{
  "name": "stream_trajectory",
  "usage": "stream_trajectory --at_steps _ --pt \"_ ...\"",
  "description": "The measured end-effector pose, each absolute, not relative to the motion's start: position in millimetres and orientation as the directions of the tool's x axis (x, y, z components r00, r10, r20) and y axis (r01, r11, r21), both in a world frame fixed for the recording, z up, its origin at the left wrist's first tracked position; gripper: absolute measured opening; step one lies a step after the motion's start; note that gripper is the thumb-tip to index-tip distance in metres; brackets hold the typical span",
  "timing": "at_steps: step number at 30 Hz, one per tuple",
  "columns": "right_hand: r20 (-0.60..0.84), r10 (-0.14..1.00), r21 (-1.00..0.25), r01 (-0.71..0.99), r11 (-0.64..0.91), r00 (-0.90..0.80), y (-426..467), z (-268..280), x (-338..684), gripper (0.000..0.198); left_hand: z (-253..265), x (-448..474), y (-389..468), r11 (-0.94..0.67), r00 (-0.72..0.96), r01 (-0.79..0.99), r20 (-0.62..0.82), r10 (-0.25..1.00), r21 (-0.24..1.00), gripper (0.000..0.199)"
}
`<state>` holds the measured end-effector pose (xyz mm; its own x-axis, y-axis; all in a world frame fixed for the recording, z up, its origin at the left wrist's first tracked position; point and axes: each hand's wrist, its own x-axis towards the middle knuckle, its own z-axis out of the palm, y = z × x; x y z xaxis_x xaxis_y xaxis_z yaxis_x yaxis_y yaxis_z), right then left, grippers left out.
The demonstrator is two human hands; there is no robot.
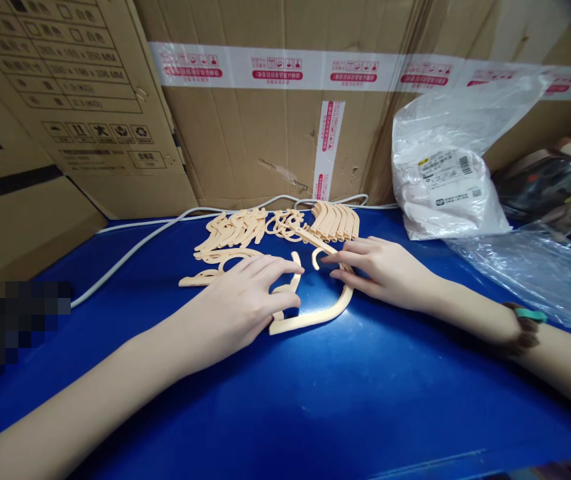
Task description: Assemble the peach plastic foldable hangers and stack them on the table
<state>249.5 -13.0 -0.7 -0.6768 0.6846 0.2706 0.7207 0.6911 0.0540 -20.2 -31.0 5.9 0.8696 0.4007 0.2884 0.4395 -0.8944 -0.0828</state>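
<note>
Several beige plastic hanger pieces lie on the blue tabletop (285, 400). My left hand (240, 303) has its thumb and index finger around a short beige hanger piece (295, 273), partly hidden by the fingers. Closed on the upper side of a long curved hanger arm (322, 317) is my right hand (385, 270); a small hook (316, 259) shows at its fingertips. The arm's near end reaches to just beside my left thumb. Behind my left hand lie loose hanger parts (198, 280), partly covered by it.
At the back are a pile of curved arms (232, 228), small hooks (285, 223) and a neat row of arms (335, 221). A white cable (132, 250) runs along the left. Cardboard boxes (265, 133) wall the back. A white plastic bag (448, 180) and clear film (530, 267) lie right.
</note>
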Motion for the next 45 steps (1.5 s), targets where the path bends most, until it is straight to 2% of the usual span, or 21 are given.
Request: stream_trajectory --at_steps 6,11,19,21,24,25,29,39,45 --pt "0.269 0.731 0.04 0.766 0.642 -0.627 -14.3 -2.3 247.2 0.034 2.3 -24.0 -28.0 -0.871 0.848 0.491 0.246 0.469 -0.032 0.043" --pt "0.266 0.766 0.003 0.795 0.606 -0.585 -14.6 -3.2 246.4 0.033 3.7 -24.9 -29.4 -0.863 0.843 0.506 0.216 0.493 -0.003 0.042" --pt "0.275 0.784 -0.044 0.808 0.588 -0.556 -15.4 -2.0 244.8 0.028 3.4 -23.7 -30.2 -0.851 0.837 0.503 0.16 0.523 0.151 0.055" --pt "0.274 0.79 -0.045 0.813 0.581 -0.549 -15.7 -2.1 244.4 0.028 5.2 -20.9 -33.5 -0.84 0.826 0.515 0.165 0.539 0.17 0.05" --pt "0.266 0.799 -0.04 0.821 0.569 -0.54 -16.4 -2.0 243.7 0.029 7.1 -15.5 -39.6 -0.793 0.763 0.58 0.216 0.609 0.186 0.024" --pt "0.262 0.803 -0.04 0.826 0.563 -0.535 -16.7 -1.8 243.5 0.029 7.0 -13.9 -41.2 -0.778 0.742 0.601 0.233 0.628 0.183 0.022" --pt "0.245 0.822 -0.045 0.841 0.539 -0.514 -17.4 -1.4 242.6 0.029 4.2 -11.8 -43.3 -0.77 0.734 0.613 0.233 0.638 0.177 0.032" --pt "0.239 0.853 -0.06 0.869 0.491 -0.465 -16.3 -3.9 242.6 0.032 0.3 -10.4 -42.6 -0.85 0.816 0.502 0.238 0.527 0.162 0.014" --pt "0.222 0.858 -0.072 0.87 0.488 -0.463 -16.7 -3.0 241.3 0.03 -2.0 -7.6 -43.9 -0.835 0.804 0.521 0.229 0.549 0.176 0.014"
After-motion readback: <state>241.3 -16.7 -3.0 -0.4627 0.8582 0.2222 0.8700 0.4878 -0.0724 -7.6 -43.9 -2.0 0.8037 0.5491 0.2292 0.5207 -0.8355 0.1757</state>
